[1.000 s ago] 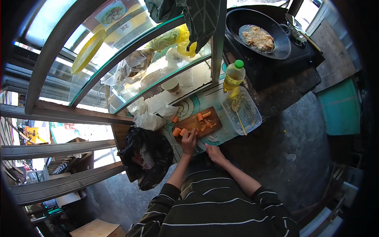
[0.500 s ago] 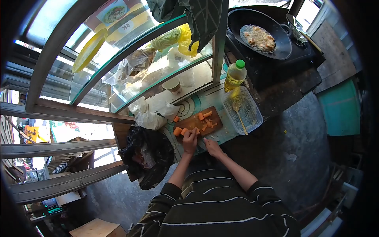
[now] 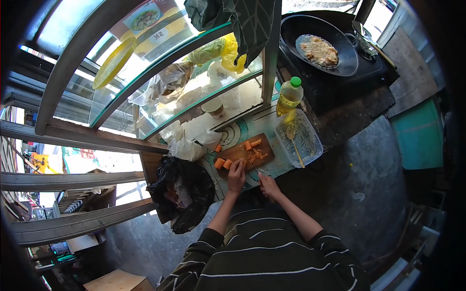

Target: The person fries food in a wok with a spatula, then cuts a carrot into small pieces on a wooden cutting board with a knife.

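Note:
On a brown wooden cutting board [image 3: 235, 152] lie orange carrot chunks [image 3: 220, 163] at the left and smaller cut carrot pieces [image 3: 257, 154] toward the right. My left hand [image 3: 236, 178] is closed at the board's near edge, its fingertips pressed together on a piece of carrot that they mostly cover. In my right hand [image 3: 270, 187] is a knife [image 3: 255, 168], gripped by its handle. Its thin blade points up and left over the board, close to my left fingertips. Another carrot chunk [image 3: 218, 148] sits by the board's upper left edge.
Right of the board stands a clear plastic container [image 3: 317, 154] with a yellow-handled brush [image 3: 295, 144], and an oil bottle [image 3: 290, 97] behind it. Food fries in a black wok [image 3: 347, 58] on the stove. A black plastic bag [image 3: 196, 208] and a glass case [image 3: 194, 104] are at left.
My right hand has turned and shifted slightly right and down, and the knife blade now shows. My left hand has moved slightly right and down. The camera view has shifted a little.

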Demonstrator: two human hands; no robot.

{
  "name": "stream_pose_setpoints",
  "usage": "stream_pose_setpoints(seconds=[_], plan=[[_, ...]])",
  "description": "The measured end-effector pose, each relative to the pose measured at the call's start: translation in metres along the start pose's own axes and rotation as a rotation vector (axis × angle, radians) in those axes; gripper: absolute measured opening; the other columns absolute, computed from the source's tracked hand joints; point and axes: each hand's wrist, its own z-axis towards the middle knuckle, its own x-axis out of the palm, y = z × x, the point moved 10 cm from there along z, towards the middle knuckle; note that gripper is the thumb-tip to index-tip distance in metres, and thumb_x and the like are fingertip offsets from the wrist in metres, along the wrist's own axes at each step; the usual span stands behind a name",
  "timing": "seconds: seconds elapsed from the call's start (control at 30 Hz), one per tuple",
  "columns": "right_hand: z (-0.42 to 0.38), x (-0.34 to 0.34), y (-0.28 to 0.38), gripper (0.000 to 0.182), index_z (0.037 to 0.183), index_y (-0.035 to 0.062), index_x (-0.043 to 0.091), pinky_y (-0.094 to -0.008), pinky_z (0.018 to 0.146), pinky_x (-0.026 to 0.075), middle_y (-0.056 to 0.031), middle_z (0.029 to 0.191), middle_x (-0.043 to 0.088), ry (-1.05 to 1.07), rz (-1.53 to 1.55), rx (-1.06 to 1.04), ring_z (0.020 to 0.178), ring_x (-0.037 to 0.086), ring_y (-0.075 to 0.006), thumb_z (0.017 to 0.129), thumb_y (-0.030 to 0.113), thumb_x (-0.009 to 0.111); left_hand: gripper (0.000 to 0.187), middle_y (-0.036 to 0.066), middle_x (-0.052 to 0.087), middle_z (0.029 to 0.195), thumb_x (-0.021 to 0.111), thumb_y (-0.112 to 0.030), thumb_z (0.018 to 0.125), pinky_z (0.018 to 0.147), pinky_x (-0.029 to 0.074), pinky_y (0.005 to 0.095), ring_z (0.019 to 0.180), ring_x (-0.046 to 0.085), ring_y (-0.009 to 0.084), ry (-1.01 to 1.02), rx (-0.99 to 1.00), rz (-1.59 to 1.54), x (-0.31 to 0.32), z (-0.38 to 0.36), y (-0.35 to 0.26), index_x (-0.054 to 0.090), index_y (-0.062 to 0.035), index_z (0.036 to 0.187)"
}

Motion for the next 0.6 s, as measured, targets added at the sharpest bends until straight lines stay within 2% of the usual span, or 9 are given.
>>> stream_pose_setpoints(seconds=[0.03, 0.1, 0.27, 0.33, 0.4, 0.43, 0.5, 0.53, 0.6], plan=[[0.001, 0.002, -0.004, 0.042, 0.065, 0.0102, 0.04, -0.0227, 0.034, 0.025, 0.0027, 0.047, 0.032, -0.002, 0.001, 0.001, 0.036, 0.03, -0.0072, 0.087, 0.047, 0.037, 0.028, 0.015, 0.056, 0.09, 0.059, -0.004, 0.075, 0.071, 0.046, 0.0344, 0.084, 0.056, 0.0287, 0.0, -0.019, -0.031, 0.001, -0.001, 0.002, 0.057, -0.0013, 0.103], [-0.001, 0.0, 0.013, 0.043, 0.063, 0.0084, 0.042, -0.0241, 0.035, 0.028, 0.0016, 0.047, 0.036, -0.089, -0.142, -0.233, 0.037, 0.034, -0.0083, 0.088, 0.043, 0.038, 0.028, 0.015, 0.056, 0.092, 0.059, -0.005, 0.076, 0.07, 0.046, 0.0341, 0.084, 0.056, 0.0288, -0.016, -0.025, -0.035, -0.001, -0.001, -0.001, 0.057, -0.0011, 0.103], [-0.007, 0.002, 0.021, 0.046, 0.061, 0.003, 0.045, -0.0258, 0.039, 0.033, -0.0016, 0.05, 0.042, -0.146, -0.291, -0.403, 0.042, 0.04, -0.0102, 0.088, 0.039, 0.04, 0.026, 0.014, 0.057, 0.092, 0.058, -0.005, 0.076, 0.068, 0.046, 0.0332, 0.08, 0.057, 0.0285, -0.031, -0.098, -0.055, -0.001, -0.001, 0.004, 0.058, -0.0011, 0.102], [-0.01, 0.001, 0.025, 0.046, 0.061, 0.001, 0.046, -0.0266, 0.042, 0.035, -0.0029, 0.05, 0.043, -0.175, -0.334, -0.452, 0.044, 0.042, -0.0104, 0.088, 0.038, 0.04, 0.026, 0.013, 0.058, 0.089, 0.059, -0.006, 0.076, 0.065, 0.046, 0.0328, 0.075, 0.058, 0.0278, -0.032, -0.212, -0.068, -0.002, -0.003, 0.012, 0.058, -0.0017, 0.102], [-0.015, -0.001, 0.028, 0.046, 0.066, -0.0032, 0.049, -0.0337, 0.049, 0.039, -0.0122, 0.053, 0.05, -0.205, -0.436, -0.475, 0.049, 0.051, -0.023, 0.088, 0.036, 0.04, 0.026, 0.013, 0.058, 0.087, 0.059, -0.006, 0.076, 0.064, 0.046, 0.0329, 0.074, 0.058, 0.0276, -0.046, -0.195, -0.063, -0.004, -0.001, 0.01, 0.058, -0.002, 0.102], [-0.017, -0.002, 0.029, 0.046, 0.066, -0.0032, 0.049, -0.0337, 0.049, 0.039, -0.0122, 0.053, 0.05, -0.205, -0.436, -0.474, 0.049, 0.051, -0.023, 0.088, 0.036, 0.04, 0.026, 0.013, 0.058, 0.085, 0.059, -0.006, 0.076, 0.063, 0.046, 0.033, 0.072, 0.058, 0.0275, -0.062, -0.178, -0.058, -0.005, -0.001, 0.008, 0.058, -0.0022, 0.102], [-0.023, -0.004, 0.036, 0.044, 0.072, -0.0046, 0.053, -0.0423, 0.058, 0.04, -0.023, 0.065, 0.055, -0.261, -0.53, -0.511, 0.066, 0.055, -0.0387, 0.088, 0.034, 0.039, 0.026, 0.013, 0.059, 0.085, 0.059, -0.006, 0.076, 0.063, 0.046, 0.0329, 0.072, 0.058, 0.0276, -0.061, -0.191, -0.061, -0.005, -0.001, 0.009, 0.059, -0.0022, 0.102], [-0.025, -0.004, 0.038, 0.044, 0.072, -0.0046, 0.053, -0.0423, 0.058, 0.04, -0.023, 0.065, 0.055, -0.26, -0.531, -0.511, 0.066, 0.055, -0.0387, 0.088, 0.034, 0.039, 0.026, 0.013, 0.059, 0.085, 0.059, -0.005, 0.075, 0.063, 0.046, 0.0328, 0.073, 0.058, 0.0278, -0.06, -0.203, -0.066, -0.004, -0.002, 0.01, 0.059, -0.0022, 0.101], [-0.027, -0.005, 0.035, 0.043, 0.078, -0.0039, 0.056, -0.0467, 0.063, 0.04, -0.0268, 0.075, 0.054, -0.241, -0.568, -0.415, 0.079, 0.05, -0.0429, 0.088, 0.034, 0.038, 0.026, 0.013, 0.059, 0.085, 0.059, -0.005, 0.075, 0.063, 0.046, 0.0328, 0.073, 0.058, 0.0279, -0.065, -0.195, -0.061, -0.004, -0.001, 0.011, 0.059, -0.0021, 0.101]])
